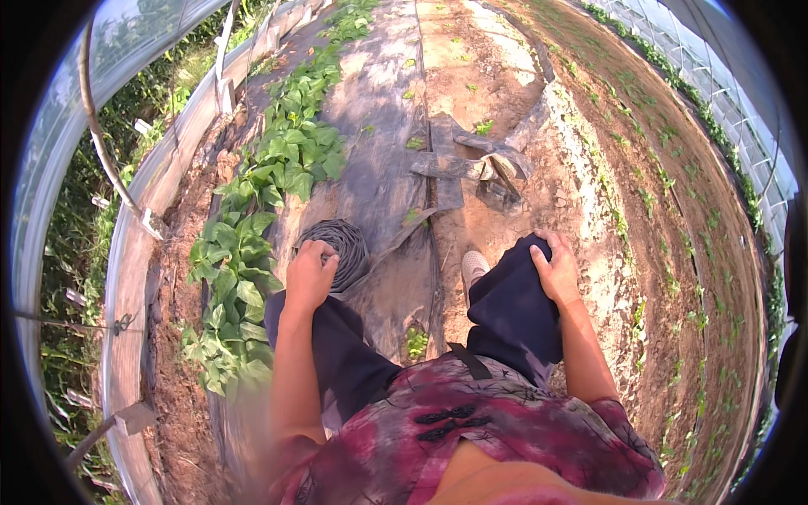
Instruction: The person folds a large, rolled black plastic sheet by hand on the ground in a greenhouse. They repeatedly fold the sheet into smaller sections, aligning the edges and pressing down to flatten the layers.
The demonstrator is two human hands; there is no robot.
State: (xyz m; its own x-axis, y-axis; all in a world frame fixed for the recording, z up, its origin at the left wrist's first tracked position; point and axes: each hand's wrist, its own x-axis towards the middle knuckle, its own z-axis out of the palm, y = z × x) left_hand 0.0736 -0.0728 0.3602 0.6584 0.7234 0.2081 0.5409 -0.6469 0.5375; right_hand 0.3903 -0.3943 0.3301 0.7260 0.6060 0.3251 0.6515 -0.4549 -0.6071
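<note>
A thick coil of rolled dark grey plastic film [349,255] rests on the mulch film in front of my left knee. My left hand [311,271] is at its near left edge with the fingers curled; whether they grip the coil is hidden from above. From the coil, a twisted strip of film [404,235] runs up and right along the bed. My right hand [557,268] rests on my right knee [514,278], thumb apart from the fingers, holding nothing.
Leafy green plants [297,148] line the left side. Crumpled film strips [470,165] lie ahead on bare soil. A small seedling [416,343] grows through a hole between my legs. Rows of seedlings [650,202] stretch along the right. A wooden board [129,328] and poles edge the greenhouse.
</note>
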